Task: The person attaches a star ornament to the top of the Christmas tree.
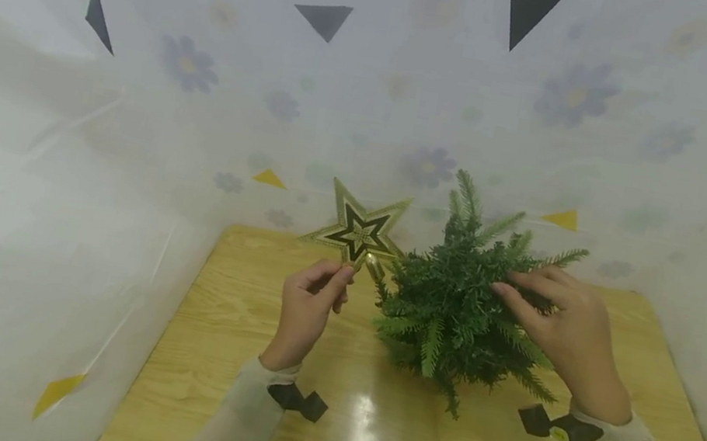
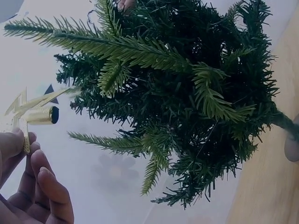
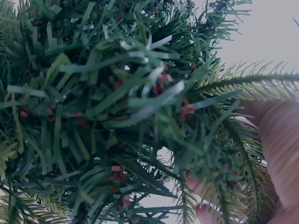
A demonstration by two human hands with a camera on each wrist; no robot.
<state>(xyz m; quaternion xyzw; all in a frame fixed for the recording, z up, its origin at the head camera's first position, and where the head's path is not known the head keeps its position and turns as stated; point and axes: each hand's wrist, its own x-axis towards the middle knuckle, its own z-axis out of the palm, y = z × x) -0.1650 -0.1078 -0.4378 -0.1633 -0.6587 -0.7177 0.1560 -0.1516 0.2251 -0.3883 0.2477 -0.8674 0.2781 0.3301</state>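
My left hand (image 1: pixel 304 314) pinches a gold star tree topper (image 1: pixel 360 234) by its lower point, between thumb and fingers. A short gold tube (image 2: pixel 42 115) with a dark open end sticks out from the star's back and faces the tree. To the right of the star, a small artificial Christmas tree (image 1: pixel 463 299) stands on the table. My right hand (image 1: pixel 570 337) is at the tree's upper right, thumb and index finger nearly together on its foliage. Green needles partly cover the right fingers (image 3: pixel 275 140) in the right wrist view.
The wooden table (image 1: pixel 213 369) has its far edge just behind the tree. Whitish sheeting (image 1: pixel 361 96) with faded flowers and dark and yellow triangles surrounds the table at the back and sides. Loose branches spread out from the tree on every side.
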